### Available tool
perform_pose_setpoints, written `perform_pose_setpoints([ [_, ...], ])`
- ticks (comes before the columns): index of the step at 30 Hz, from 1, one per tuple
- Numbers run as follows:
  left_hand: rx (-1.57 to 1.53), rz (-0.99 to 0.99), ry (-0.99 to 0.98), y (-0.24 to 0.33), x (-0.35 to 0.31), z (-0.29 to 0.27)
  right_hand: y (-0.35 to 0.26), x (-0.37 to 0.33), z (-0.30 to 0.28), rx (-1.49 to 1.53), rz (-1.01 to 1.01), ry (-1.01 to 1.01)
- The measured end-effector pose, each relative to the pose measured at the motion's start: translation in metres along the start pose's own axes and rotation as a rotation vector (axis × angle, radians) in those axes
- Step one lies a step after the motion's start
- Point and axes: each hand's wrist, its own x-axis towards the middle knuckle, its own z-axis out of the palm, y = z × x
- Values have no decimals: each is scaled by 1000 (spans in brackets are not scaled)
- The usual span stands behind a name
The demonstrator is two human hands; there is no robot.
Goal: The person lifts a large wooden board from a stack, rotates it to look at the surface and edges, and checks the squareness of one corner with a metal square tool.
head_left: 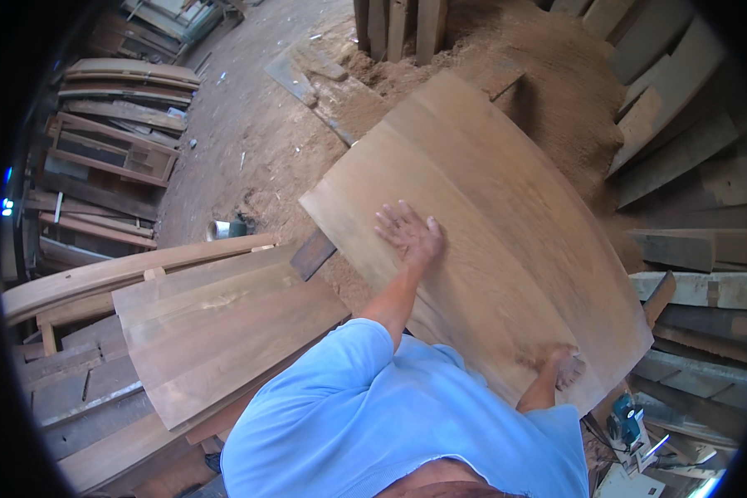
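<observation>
The wide panel (481,199) lies in front of the person, sawdust (556,100) showing beyond its far edge. The hands are well apart: the left hand (411,234) rests on it with fingers spread, while the right hand (567,368) is at its near right part, too blurred to tell its grip. A smaller panel (232,324) lies to the left.

No words, numbers or signs can be read here. The blue-green tool (627,422) at the lower right of the frame is too small to read.
</observation>
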Motion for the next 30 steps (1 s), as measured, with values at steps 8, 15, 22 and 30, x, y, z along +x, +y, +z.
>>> perform_pose_setpoints([
  [8,-10,40,13,-3,2,11,2,-1,9,-8,-4,14],
  [15,52,17,-18,-5,5,14,-1,-12,-6,52,13,0],
  [22,31,21,5,-3,5,13,-2,-14,-4,45,6,34],
  [30,13,6,-19,-1,4,9,-1,-9,-7,37,0,27],
])
